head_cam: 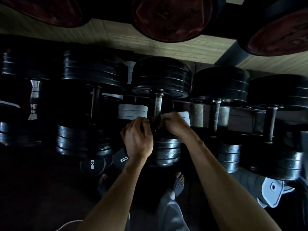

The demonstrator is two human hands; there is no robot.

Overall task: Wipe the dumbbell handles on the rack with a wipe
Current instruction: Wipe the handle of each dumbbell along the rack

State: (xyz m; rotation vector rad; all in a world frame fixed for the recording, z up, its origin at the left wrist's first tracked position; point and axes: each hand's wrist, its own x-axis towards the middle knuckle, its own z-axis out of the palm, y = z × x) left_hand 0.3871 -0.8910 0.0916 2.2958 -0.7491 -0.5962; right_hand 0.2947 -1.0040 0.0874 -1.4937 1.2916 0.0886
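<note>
A row of black dumbbells lies on a dark rack [246,114]. The middle dumbbell [161,77] has a metal handle [158,104] that runs toward me. Both hands meet at the near end of that handle. My left hand [138,139] has its fingers curled against the handle's left side. My right hand [175,124] curls round the right side and pinches a small pale wipe [161,124], mostly hidden between the fingers and the handle. Whether the left hand also holds the wipe is hidden.
More dumbbells sit left [93,70] and right [220,84] of the middle one, with handles [215,114] close by. Two 5KG plates [93,164] lean below the rack. Red-faced plates [171,17] hang above. My sandalled feet [179,182] stand on the dark floor.
</note>
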